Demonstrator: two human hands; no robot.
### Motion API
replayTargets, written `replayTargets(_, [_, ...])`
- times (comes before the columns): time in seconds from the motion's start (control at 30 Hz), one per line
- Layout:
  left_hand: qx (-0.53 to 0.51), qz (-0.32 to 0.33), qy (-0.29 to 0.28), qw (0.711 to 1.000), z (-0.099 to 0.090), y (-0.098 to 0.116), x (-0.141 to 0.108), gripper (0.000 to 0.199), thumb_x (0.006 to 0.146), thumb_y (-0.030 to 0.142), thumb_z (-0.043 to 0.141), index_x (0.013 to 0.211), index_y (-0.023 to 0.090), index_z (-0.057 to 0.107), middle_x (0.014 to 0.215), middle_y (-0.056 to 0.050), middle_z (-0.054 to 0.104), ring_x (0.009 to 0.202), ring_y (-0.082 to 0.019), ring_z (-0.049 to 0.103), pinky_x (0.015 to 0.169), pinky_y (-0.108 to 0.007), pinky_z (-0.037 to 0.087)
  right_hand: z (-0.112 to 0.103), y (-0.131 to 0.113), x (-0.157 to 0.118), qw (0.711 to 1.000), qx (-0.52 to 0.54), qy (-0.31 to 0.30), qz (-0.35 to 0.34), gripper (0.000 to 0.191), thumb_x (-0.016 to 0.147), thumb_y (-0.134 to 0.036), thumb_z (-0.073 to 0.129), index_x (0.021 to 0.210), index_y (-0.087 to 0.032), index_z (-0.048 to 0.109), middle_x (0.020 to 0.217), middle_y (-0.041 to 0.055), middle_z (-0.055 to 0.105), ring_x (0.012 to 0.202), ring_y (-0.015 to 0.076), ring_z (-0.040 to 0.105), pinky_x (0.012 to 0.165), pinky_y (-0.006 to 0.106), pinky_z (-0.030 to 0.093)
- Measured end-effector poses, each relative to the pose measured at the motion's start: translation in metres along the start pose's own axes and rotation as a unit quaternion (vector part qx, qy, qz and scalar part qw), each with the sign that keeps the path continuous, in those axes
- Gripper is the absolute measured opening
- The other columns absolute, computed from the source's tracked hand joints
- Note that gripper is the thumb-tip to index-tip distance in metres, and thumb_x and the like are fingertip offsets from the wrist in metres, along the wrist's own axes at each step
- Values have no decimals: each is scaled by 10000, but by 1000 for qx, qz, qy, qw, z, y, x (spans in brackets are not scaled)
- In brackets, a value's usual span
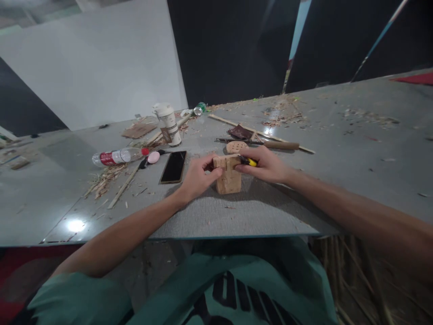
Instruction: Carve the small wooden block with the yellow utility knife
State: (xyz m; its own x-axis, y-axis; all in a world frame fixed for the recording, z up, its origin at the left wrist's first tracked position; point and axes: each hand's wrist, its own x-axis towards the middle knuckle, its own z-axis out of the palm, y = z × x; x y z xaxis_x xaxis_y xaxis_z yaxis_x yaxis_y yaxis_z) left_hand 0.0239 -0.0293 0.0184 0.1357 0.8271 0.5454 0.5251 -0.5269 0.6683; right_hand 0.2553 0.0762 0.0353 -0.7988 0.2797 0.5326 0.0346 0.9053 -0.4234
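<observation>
A pale wooden block [229,179] stands upright on the grey table [237,216], just in front of me. My left hand [198,176] grips the block's upper left side. My right hand [265,164] holds a yellow-handled tool [249,161] against the block's top right edge; its tip is hidden by my fingers. Right behind the block lies a small round wooden piece [237,146] with holes.
A black phone [173,166], a pink object [153,157], a plastic bottle [118,156] and a white cup [168,123] lie to the left. A wooden-handled tool [270,144], a thin stick [260,133] and wood shavings [104,178] lie behind.
</observation>
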Motion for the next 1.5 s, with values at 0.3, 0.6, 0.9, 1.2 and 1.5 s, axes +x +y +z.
replayTargets(0.3, [21, -2, -25, 999, -6, 3, 0, 181, 956, 356, 701, 887, 199, 645, 818, -20, 658, 746, -185, 616, 647, -303, 490, -1, -1, 0, 1000, -14, -9, 0, 329, 1057, -453, 570, 822, -227, 528, 686, -45, 464, 640, 133, 424, 618, 309, 268])
replayTargets(0.6, [34, -19, -54, 998, 1, -13, 5, 486, 844, 355, 859, 1195, 238, 543, 1079, -79, 725, 962, -293, 743, 774, -415, 632, 0, 11, -1, 995, -69, -2, 76, 330, 1056, -544, 521, 980, -229, 579, 780, -1, 582, 671, 169, 488, 640, 321, 290])
replayTargets(0.9, [79, -200, -172, 961, -31, -15, 13, 766, 829, 455, 817, 1444, 210, 433, 1247, -179, 675, 1009, -341, 736, 679, -360, 597, -1, 27, -10, 971, -141, -33, 189, 264, 959, -442, 588, 1048, -248, 432, 761, 10, 560, 612, 201, 472, 609, 337, 249])
replayTargets(1.2, [107, -104, -134, 980, -43, -13, 18, 1014, 888, 414, 809, 1707, 361, 214, 1218, -108, 768, 859, -281, 766, 674, -341, 576, -2, 25, -5, 975, -139, -22, 170, 252, 1066, -472, 449, 1172, -246, 482, 927, 66, 670, 738, 237, 598, 640, 339, 341])
replayTargets(1.5, [76, -30, 67, 994, -46, -19, 19, 528, 854, 275, 841, 1325, 262, 604, 906, -5, 744, 774, -181, 718, 614, -250, 535, -6, 25, -4, 982, -161, -25, 95, 394, 1102, -412, 406, 1378, -202, 592, 1100, 123, 733, 867, 256, 639, 713, 340, 384])
